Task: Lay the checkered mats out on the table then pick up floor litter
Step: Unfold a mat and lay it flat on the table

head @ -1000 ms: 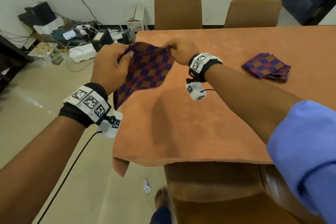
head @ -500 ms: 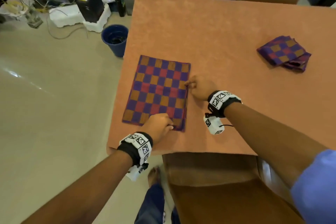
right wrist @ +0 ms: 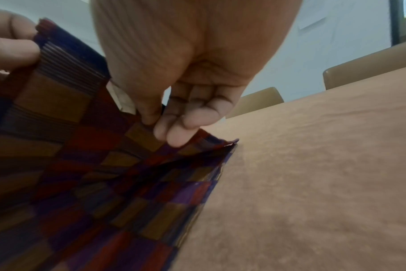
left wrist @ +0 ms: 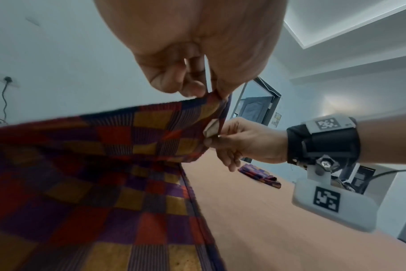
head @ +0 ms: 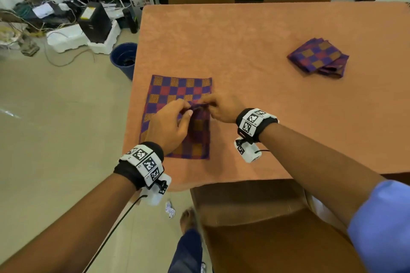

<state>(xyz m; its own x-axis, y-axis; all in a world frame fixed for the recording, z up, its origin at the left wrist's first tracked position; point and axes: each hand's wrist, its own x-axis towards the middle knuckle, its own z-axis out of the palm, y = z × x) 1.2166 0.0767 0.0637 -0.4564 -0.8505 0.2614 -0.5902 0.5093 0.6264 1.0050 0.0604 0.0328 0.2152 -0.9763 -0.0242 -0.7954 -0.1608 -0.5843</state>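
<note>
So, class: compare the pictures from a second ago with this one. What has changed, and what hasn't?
The mat, first held up, was laid flat near the table's left edge. Now the left hand and right hand pinch its right edge, lifting it. The folded mats and floor litter remain untouched.

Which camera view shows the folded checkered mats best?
The head view: the folded checkered mats lie whole on the table. The left wrist view shows them small and distant; the right wrist view misses them.

mat (head: 175, 93) – top layer lifted | both hands (head: 170, 126) – now pinching it
</note>
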